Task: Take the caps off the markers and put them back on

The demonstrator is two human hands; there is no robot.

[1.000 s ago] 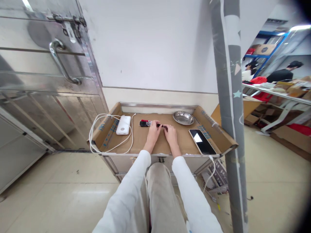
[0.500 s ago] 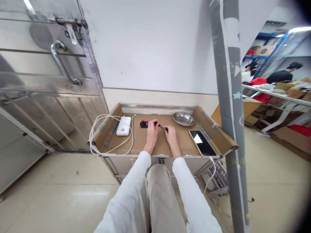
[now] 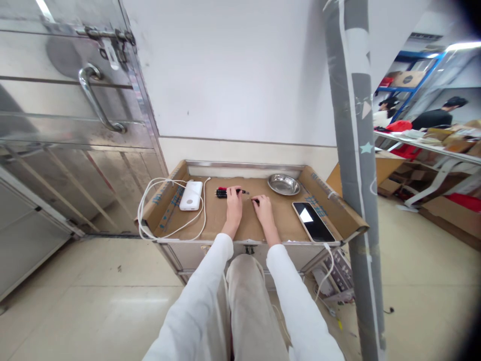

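Over the brown cardboard-lined tray (image 3: 210,220), my left hand (image 3: 233,205) is closed around a slim dark pen (image 3: 245,192), whose tip pokes out to the right. Just left of those fingers lies a small bundle of black pens (image 3: 221,193), with a red one (image 3: 222,188) behind them. My right hand (image 3: 265,210) pinches a short black piece (image 3: 256,201), perhaps a pen part; the fingers hide most of it. A small gap separates this piece from the pen in my left hand.
A white power bank (image 3: 191,195) with a looped white cable (image 3: 205,215) lies on the left. To the right are a round steel dish (image 3: 284,184) and a phone (image 3: 313,221). A grey wrapped pole (image 3: 363,200) stands beside the tray; people sit far right.
The pen and the black piece, close together before, are now apart. The pen in my left hand points more level, and the right fingers have drawn slightly away.
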